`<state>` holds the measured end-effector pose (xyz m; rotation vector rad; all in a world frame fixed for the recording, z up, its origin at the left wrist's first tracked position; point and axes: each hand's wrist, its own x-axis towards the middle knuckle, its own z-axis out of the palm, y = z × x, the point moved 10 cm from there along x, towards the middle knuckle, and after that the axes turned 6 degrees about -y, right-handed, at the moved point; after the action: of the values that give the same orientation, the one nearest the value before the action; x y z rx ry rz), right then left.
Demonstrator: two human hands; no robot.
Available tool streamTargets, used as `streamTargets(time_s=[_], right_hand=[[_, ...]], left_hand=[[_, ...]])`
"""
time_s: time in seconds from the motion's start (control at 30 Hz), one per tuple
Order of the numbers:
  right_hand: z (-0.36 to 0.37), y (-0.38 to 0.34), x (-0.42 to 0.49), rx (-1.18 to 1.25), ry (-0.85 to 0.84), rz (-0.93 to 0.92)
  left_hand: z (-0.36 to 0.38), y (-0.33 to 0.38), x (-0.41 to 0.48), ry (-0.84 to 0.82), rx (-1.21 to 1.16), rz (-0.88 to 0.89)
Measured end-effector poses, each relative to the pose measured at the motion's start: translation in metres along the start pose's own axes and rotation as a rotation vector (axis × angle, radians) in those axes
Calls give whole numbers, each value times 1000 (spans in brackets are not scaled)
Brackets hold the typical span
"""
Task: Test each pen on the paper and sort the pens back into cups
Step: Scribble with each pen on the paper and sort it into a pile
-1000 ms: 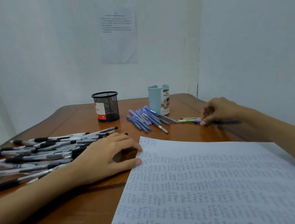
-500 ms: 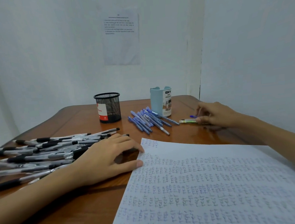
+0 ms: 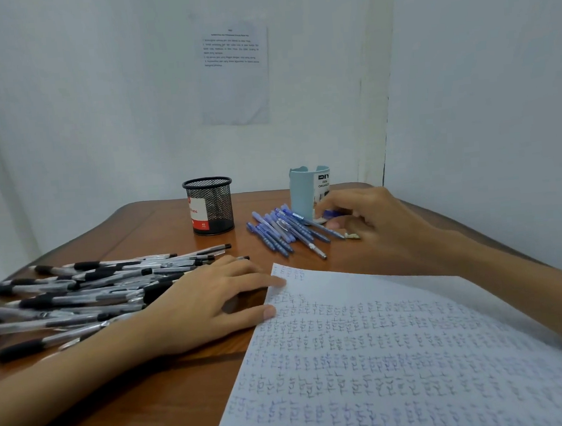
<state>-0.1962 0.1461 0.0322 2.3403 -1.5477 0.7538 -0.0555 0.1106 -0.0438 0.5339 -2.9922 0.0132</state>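
Nearest: the paper, covered in test marks, lies on the counter. The left hand rests spread and relaxed, thumb and forefinger on the sheet's far corner, with the black pens heaped just beside it. Farther right, the right hand pinches a blue pen (long axis roughly crosswise), close to the light blue cup and the loose blue pens. The paper lies nearward and left of that hand. The mesh cup stands well apart.
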Motion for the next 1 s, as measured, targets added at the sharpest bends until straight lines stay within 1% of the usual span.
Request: streamTargets(time_s=[0.1,0.17,0.23,0.3,0.4,0.47,0.57,0.63,0.7,0.73,0.77,0.83,0.9,0.93,0.97,1.0], right_hand=[[2,-12,3,22,20,-50],[11,-21,4,27,-28,-97],[31,-23,5,-6,-171,-100],[52,-21,4,-94,-321,-70],[66,-20,1,-120,-455,-30],[66,-10,-1,-85,-533,57],[58,18,-12,62,-671,279],[57,27,-21,131,-751,335],[55,31,-22,178,-712,353],[54,33,-20,235,-648,377],[51,35,-17,319,-550,416],[45,44,-14,566,-268,552],[50,53,-20,943,1,719],[58,51,-22,1135,85,763],[66,46,-23,1265,119,782],[73,40,-24,1305,91,784]], left_hand=[[-3,-2,-1,65,-15,36],[-5,-1,-2,98,-1,56],[-6,2,-3,118,15,90],[-8,5,-3,134,28,121],[-7,7,-2,120,10,137],[-7,7,-2,121,-9,143],[-7,5,-2,123,-17,134],[-7,5,-2,128,-30,136],[-8,4,-2,131,-45,134],[-8,4,-2,130,-53,131],[-8,5,-3,131,-58,134],[-9,6,-3,140,-60,144],[-10,7,-3,137,-54,144],[-9,7,-2,128,-49,139],[-9,6,-2,116,-46,130],[-8,6,-1,108,-43,124]])
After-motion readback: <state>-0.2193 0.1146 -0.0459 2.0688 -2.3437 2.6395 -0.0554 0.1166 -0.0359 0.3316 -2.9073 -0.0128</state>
